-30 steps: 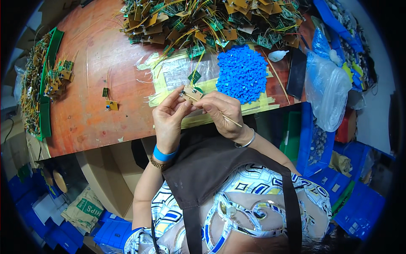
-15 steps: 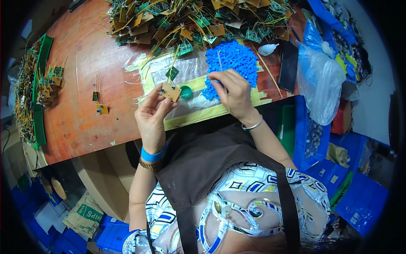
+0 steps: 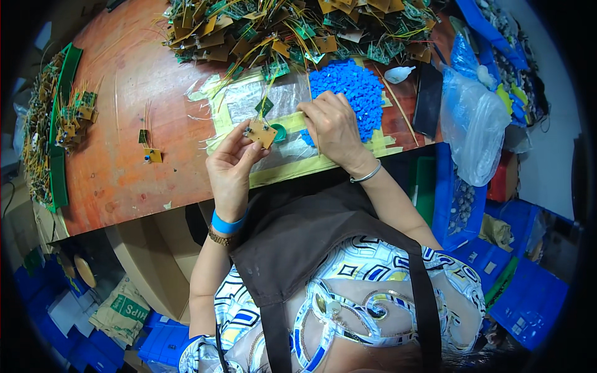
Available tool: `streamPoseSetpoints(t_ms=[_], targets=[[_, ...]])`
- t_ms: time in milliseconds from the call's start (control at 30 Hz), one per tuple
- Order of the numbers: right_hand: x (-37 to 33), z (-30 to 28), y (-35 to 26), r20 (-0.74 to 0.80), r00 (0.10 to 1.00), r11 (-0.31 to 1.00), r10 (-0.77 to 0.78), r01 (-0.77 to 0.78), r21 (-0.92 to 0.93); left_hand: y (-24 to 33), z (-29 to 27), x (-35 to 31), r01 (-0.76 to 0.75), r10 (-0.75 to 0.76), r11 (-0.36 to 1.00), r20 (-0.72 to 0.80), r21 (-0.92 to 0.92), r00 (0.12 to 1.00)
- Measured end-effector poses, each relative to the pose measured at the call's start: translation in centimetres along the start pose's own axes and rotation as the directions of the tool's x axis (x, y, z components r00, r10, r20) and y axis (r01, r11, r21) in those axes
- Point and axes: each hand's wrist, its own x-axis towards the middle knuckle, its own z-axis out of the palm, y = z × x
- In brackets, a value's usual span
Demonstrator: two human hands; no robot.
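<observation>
Between the thumb and fingers of my left hand (image 3: pixel 231 168) is a tan circuit board (image 3: pixel 262 134) with small dark parts on its left end. Thin wires run near it to a small green circuit board (image 3: pixel 264 107). My right hand (image 3: pixel 336 129) is closed around a thin stick (image 3: pixel 309 87), whose ends show above and below the fingers. A round green cap (image 3: pixel 279 132) lies just right of the tan board. Beside and behind my right hand spreads a pile of small blue plastic pieces (image 3: pixel 354 87).
Wired circuit boards (image 3: pixel 249 31) heap up at the far edge. A single wired board (image 3: pixel 152 155) lies on the left, near a green tray (image 3: pixel 57 180) of more boards. To the right are a white bulb-shaped bottle (image 3: pixel 398 74), a dark flat object (image 3: pixel 426 99) and a clear bag (image 3: pixel 476 124).
My right hand has moved slightly left, toward the tan board, and the stick in it has tilted. The left hand still holds the board; the whole view has shifted a little.
</observation>
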Motion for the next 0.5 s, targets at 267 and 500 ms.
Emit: streamPoseSetpoints(t_ms=[267, 500], targets=[[1.5, -2.0, -4.2, -0.072, 0.995, 0.854, 0.067, -0.02, 0.52, -0.6, 0.5, -0.1, 0.045, -0.046, 0.999, 0.066, 0.02, 0.997], [1.5, -0.5, -5.1, -0.13, 0.991, 0.94, 0.023, 0.022, 0.341, -0.6, 0.7, -0.1, 0.056, -0.054, 0.998, 0.109, -0.013, 0.993]])
